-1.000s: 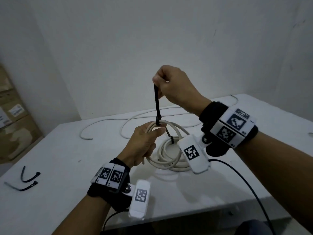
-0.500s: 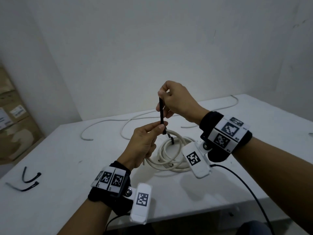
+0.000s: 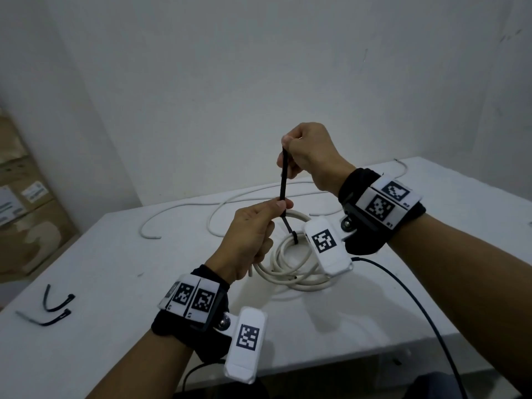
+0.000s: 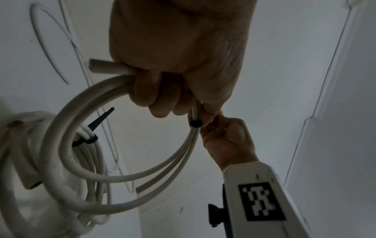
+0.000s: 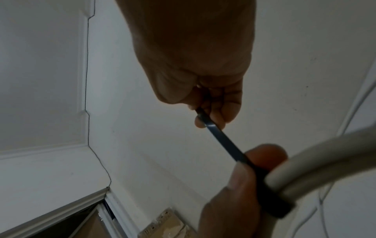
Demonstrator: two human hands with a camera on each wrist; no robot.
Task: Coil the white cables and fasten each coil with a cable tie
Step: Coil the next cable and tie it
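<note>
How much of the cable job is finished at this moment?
Done: one coil on the table already carries a tie. In hand: the left hand holds a second coil while the right hand pulls its black tie tight. Left: a loose white cable behind, and two spare ties.

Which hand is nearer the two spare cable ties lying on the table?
Left. The left hand grips the coil toward the spare cable ties; the right hand is higher and farther away.
</note>
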